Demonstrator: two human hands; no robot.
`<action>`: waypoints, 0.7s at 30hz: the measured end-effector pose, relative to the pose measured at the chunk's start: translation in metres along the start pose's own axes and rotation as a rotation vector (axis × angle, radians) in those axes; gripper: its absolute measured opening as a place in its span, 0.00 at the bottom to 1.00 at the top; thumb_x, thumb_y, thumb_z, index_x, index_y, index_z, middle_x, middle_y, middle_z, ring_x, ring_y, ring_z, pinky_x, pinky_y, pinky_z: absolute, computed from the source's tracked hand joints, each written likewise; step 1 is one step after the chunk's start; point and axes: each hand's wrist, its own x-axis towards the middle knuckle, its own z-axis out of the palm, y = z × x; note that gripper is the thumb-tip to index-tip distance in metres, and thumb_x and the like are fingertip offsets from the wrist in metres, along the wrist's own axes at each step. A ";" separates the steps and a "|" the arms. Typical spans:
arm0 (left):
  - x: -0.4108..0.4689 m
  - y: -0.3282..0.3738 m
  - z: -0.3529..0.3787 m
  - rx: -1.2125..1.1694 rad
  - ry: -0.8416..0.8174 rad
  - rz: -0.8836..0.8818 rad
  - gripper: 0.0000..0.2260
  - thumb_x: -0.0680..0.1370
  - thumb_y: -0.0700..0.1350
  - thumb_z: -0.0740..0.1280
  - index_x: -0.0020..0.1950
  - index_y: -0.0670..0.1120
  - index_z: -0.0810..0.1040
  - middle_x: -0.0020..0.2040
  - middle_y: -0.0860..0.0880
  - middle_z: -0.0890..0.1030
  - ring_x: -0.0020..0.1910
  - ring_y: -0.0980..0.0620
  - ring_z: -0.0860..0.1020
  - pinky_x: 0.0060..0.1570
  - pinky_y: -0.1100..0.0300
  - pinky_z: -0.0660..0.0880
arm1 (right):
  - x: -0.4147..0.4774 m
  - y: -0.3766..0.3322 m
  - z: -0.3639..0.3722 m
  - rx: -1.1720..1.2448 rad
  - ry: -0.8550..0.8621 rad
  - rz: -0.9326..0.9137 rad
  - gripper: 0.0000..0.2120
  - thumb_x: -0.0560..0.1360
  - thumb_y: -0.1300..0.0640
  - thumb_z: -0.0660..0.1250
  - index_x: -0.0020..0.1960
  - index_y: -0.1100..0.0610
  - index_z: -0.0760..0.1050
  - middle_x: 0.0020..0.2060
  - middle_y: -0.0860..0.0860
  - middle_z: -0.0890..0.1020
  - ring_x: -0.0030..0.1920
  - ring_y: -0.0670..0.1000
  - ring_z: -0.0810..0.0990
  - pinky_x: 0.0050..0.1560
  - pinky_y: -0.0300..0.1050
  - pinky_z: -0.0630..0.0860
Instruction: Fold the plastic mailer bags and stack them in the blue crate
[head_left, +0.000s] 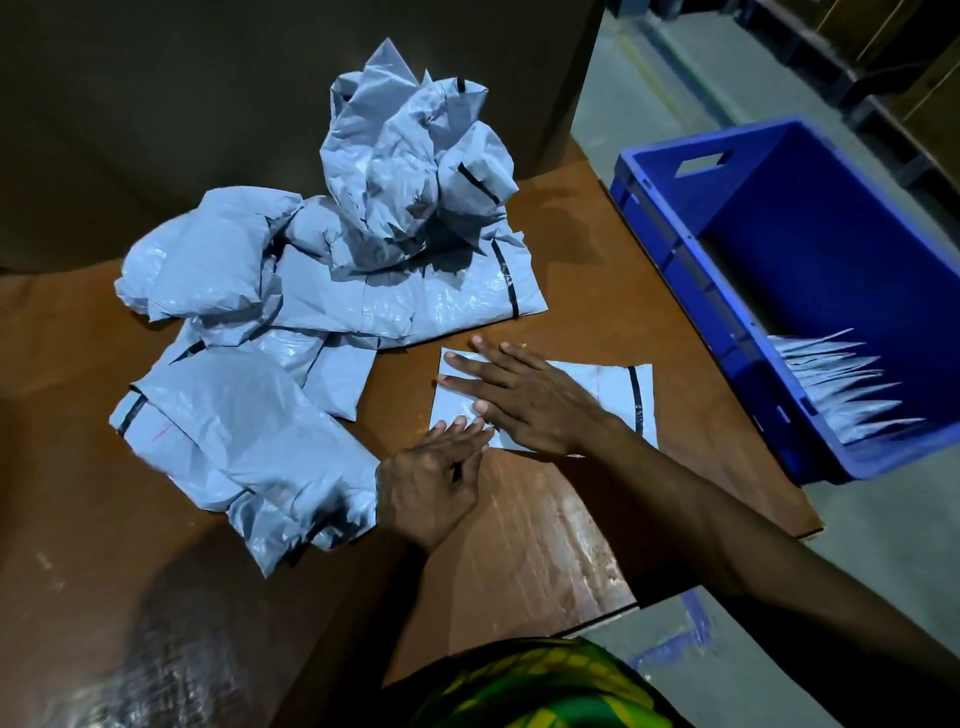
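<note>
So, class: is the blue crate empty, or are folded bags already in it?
Partly filled: a stack of folded mailers sits at the near end of the blue crate; the rest of its floor shows bare.

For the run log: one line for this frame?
left hand: fingertips on mailer bag | right hand: flat on it | folded bags: in blue crate | crumpled pile: on table

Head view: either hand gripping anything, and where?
Nothing gripped: the right hand lies flat on the mailer bag; the left hand touches its near edge.
</note>
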 end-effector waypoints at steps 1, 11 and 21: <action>0.000 0.000 0.000 0.004 0.007 0.001 0.12 0.76 0.46 0.73 0.58 0.56 0.88 0.57 0.53 0.86 0.61 0.56 0.81 0.55 0.60 0.81 | 0.001 -0.001 0.000 -0.022 -0.001 0.008 0.24 0.89 0.45 0.47 0.84 0.42 0.55 0.84 0.44 0.54 0.84 0.50 0.45 0.82 0.55 0.51; 0.019 0.009 -0.012 0.145 0.036 0.182 0.07 0.79 0.48 0.69 0.50 0.51 0.88 0.41 0.51 0.86 0.38 0.50 0.83 0.37 0.60 0.74 | -0.011 0.000 -0.012 0.012 0.063 0.115 0.26 0.87 0.41 0.51 0.83 0.48 0.60 0.84 0.45 0.58 0.84 0.49 0.48 0.82 0.56 0.50; 0.050 0.018 0.043 0.474 -0.299 0.226 0.34 0.87 0.61 0.48 0.85 0.41 0.45 0.84 0.36 0.42 0.83 0.37 0.41 0.79 0.33 0.48 | -0.087 0.005 -0.011 -0.190 0.174 0.522 0.28 0.86 0.36 0.49 0.84 0.41 0.55 0.84 0.46 0.58 0.84 0.53 0.54 0.80 0.61 0.56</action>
